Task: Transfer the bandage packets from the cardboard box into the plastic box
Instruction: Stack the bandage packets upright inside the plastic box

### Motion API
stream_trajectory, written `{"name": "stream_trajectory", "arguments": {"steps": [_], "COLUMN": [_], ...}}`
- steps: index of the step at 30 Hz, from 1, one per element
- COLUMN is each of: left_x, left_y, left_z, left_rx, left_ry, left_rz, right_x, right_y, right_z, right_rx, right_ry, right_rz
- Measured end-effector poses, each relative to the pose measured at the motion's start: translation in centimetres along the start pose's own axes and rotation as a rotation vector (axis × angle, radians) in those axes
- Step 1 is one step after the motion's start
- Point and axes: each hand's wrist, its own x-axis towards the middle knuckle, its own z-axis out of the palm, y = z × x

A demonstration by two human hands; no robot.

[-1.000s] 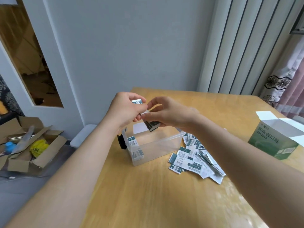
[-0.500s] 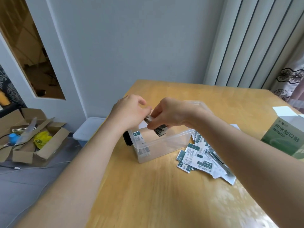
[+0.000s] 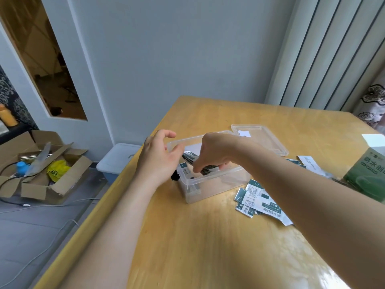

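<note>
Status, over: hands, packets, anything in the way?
Left hand open beside clear plastic box. Right hand grips green-white bandage packet stack inside it. Loose packets piled on wooden table; box opening unobstructed.

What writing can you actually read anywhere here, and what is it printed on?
"防水创", then cut off by the frame edge: green cardboard box.
"防水创口贴", upside down: loose packet.
Smaller print on the other packets and marks on the yellow bag: too blurred to read.
</note>
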Motion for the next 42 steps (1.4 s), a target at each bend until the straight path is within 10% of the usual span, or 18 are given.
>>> {"name": "stream_trajectory", "arguments": {"steps": [19,23,26,33,42], "left_x": [0.3,-0.4,-0.8,-0.8,-0.4], "left_y": [-0.5,0.4,2.5,7.4,8.4], "left_z": [0.1,-0.6,-1.3,-1.0,0.7], "left_rx": [0.006,0.112,0.235,0.603,1.053], "left_ry": [0.042,0.162,-0.117,-0.857,-1.096], "left_rz": [0.034,0.309,0.441,0.146,0.181], "right_x": [-0.1,-0.8,-1.6,-4.2,-5.0], "right_y": [-1.5,-0.7,0.1,3.5,5.6], "right_z": [0.6,0.2,-0.4,-1.3,-0.6], "right_rx": [0.412,0.382,0.328,0.273,0.235], "right_ry": [-0.162,-0.124,-0.091,0.19,0.341], "right_rz": [0.054,0.055,0.024,-0.106,-0.226]}}
